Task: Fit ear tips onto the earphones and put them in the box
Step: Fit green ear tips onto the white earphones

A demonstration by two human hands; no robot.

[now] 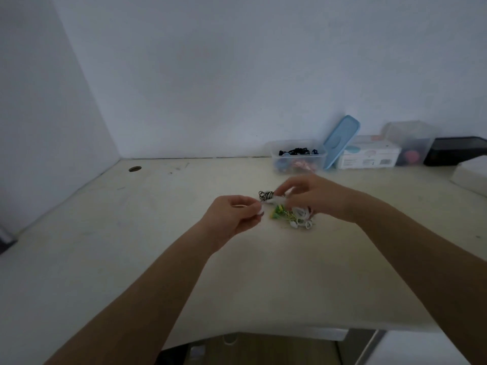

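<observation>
A black-and-white striped earphone cord (264,195), coiled and blurred, is being held above the pale bench (131,233) between both hands. The left hand (232,214) is pinching a small white piece; the right hand (313,196) is gripping the cord. Green and white earphones (292,216) are lying tangled just beneath.

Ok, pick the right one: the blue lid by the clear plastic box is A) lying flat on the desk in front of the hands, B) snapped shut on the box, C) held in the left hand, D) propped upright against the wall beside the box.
D: the blue lid stands tilted on edge at the right of the clear box, leaning toward the wall, and the box is open on top.
</observation>
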